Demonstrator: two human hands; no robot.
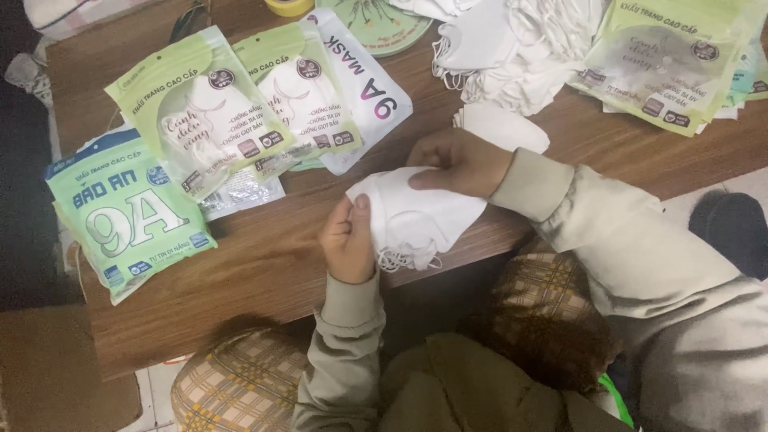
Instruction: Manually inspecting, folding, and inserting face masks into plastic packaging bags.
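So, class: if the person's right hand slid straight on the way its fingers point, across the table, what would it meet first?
Probably the green mask packets. The right hand points left and slightly away over the white masks it holds; depth is uncertain.

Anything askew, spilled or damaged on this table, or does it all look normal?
Nothing looks damaged or spilled. Both hands, left and right, hold a stack of white masks at the table edge. The green packets overlap at loose angles, and the pile of loose masks is untidy, but nothing stands out.
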